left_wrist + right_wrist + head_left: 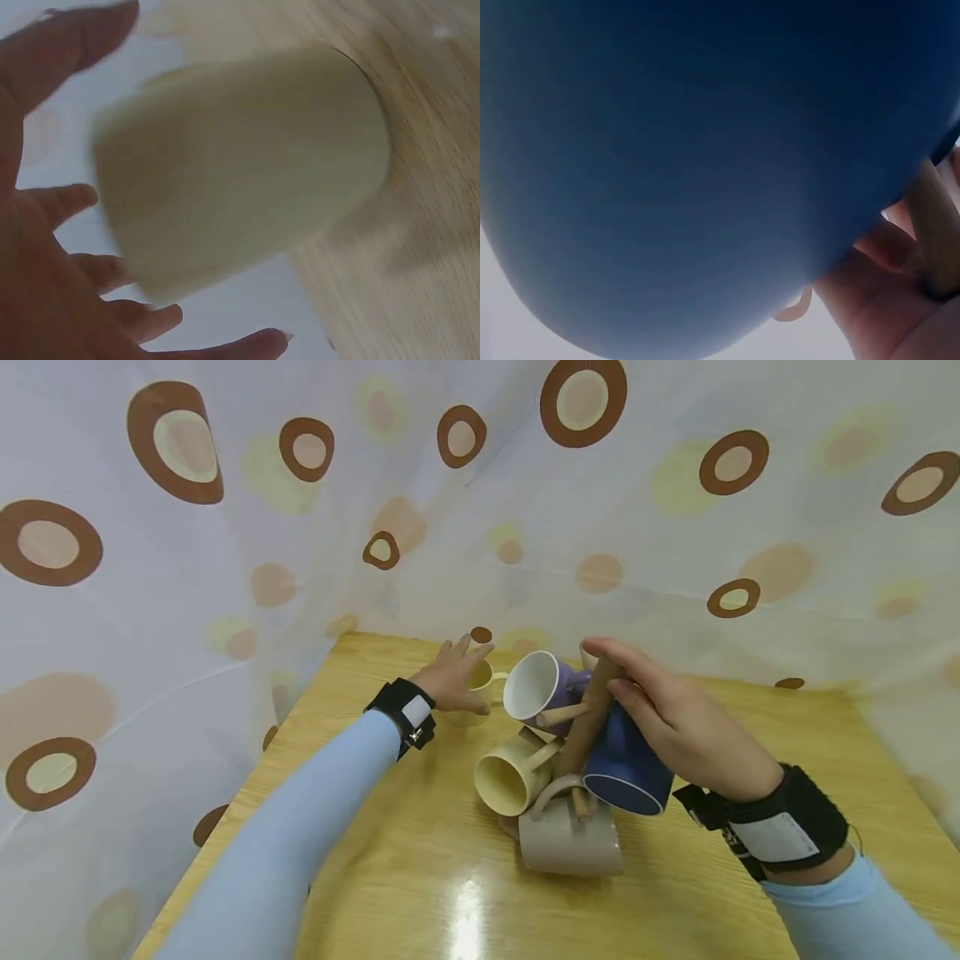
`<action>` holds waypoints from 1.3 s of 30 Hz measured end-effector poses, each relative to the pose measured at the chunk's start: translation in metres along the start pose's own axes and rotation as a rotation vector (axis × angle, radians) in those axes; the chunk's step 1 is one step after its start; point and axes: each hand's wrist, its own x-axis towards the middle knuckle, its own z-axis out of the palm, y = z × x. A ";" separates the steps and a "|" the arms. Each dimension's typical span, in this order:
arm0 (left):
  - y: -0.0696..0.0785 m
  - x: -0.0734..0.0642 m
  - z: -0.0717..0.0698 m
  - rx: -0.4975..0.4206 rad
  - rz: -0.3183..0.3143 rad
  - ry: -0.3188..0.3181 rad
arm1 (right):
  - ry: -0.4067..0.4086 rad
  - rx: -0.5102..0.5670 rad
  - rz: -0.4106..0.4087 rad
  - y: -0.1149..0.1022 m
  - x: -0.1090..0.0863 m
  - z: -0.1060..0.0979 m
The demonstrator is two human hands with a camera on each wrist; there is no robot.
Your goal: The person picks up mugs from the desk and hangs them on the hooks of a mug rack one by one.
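A wooden mug tree (584,727) stands tilted on the table, its post top held by my right hand (675,718). Several mugs hang on it: a purple mug (558,693) with white inside, a cream mug (512,772), a grey mug (572,839) low at the front, and a dark blue mug (637,764) under my right palm. That blue mug (690,187) fills most of the right wrist view. Left of the tree, a pale yellow mug (482,692) stands on the table. My left hand (450,681) reaches beside it, fingers spread; the left wrist view shows the mug (247,172) in front of the palm.
The wooden table (405,860) carries everything. A white cloth with brown and yellow spots (525,527) hangs behind the table and along its left side. Part of another pale mug (588,657) shows behind the tree's top.
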 end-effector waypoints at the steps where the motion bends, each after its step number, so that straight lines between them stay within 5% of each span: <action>1: -0.003 0.005 0.005 0.032 -0.023 -0.015 | 0.002 0.003 -0.007 0.000 0.000 0.002; 5: -0.014 0.015 0.022 0.139 -0.084 0.010 | 0.005 0.006 -0.020 -0.002 0.000 0.009; 15: -0.017 0.005 0.037 0.127 -0.089 0.282 | 0.034 -0.001 0.003 -0.001 -0.001 0.005; 20: -0.028 -0.011 0.044 -0.020 -0.110 0.437 | 0.048 -0.013 0.012 0.001 0.004 0.005; 25: -0.046 -0.036 0.046 -0.272 -0.160 0.513 | 0.058 -0.029 0.012 0.006 0.012 0.011; 29: -0.055 -0.065 0.038 -0.428 -0.130 0.559 | 0.060 -0.034 0.007 0.010 0.018 0.019; 33: -0.049 -0.095 0.014 -0.507 -0.027 0.614 | 0.065 -0.031 0.007 0.012 0.019 0.025; 39: -0.001 -0.143 -0.033 -0.691 0.167 0.623 | 0.090 -0.039 0.013 0.012 0.015 0.025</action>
